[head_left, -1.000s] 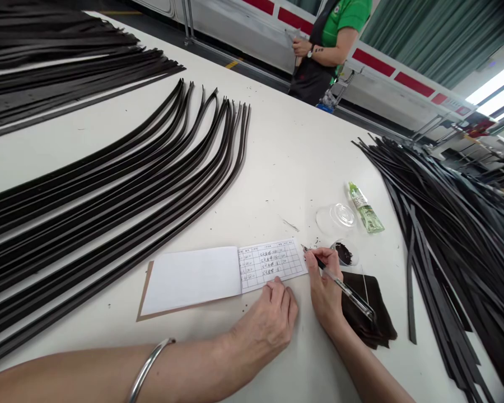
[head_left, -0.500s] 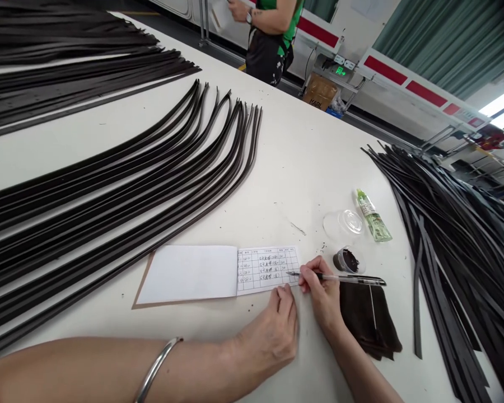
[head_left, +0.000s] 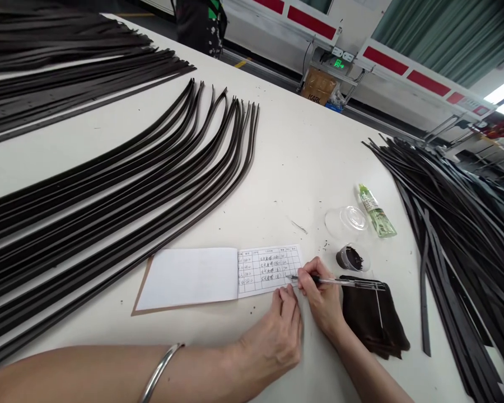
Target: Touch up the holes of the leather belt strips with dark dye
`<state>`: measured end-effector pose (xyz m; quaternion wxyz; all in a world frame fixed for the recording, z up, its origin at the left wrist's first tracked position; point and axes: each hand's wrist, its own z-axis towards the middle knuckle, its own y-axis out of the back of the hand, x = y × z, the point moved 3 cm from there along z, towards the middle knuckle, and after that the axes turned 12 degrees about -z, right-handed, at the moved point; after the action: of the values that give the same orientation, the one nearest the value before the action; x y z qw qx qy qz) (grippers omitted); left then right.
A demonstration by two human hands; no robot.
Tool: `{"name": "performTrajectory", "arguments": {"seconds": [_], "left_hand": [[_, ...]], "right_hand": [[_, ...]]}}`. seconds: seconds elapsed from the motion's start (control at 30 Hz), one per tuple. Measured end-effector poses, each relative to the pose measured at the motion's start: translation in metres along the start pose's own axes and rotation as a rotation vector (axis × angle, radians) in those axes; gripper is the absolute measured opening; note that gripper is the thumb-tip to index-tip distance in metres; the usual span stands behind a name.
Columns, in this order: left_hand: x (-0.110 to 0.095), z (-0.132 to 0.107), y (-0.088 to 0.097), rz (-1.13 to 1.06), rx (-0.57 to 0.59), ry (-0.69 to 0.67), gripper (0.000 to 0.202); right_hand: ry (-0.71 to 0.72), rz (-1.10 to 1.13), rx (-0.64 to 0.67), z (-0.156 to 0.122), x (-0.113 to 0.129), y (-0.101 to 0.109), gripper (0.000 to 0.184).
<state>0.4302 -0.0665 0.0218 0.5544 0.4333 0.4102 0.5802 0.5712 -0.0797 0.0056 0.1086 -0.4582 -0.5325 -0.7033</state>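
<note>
Head view: the left hand [head_left: 279, 333] lies relaxed, fingertips resting at the lower edge of the open booklet [head_left: 189, 280]; the right hand [head_left: 319, 299] grips a pen [head_left: 340, 281], its tip just come down onto the ruled form [head_left: 269, 270]; dark strips [head_left: 109, 184] fan across the white table [head_left: 302, 168].

Left hand [head_left: 277, 330] palm-down, right hand [head_left: 321, 299] pinched just beside it
</note>
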Motion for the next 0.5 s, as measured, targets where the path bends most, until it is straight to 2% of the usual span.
{"name": "performTrajectory", "arguments": {"seconds": [0.5], "left_hand": [[0.0008, -0.0027, -0.0037, 0.044, -0.008, -0.018, 0.041]], "right_hand": [[0.013, 0.011, -0.045, 0.0008, 0.0056, 0.0005, 0.025]]}}
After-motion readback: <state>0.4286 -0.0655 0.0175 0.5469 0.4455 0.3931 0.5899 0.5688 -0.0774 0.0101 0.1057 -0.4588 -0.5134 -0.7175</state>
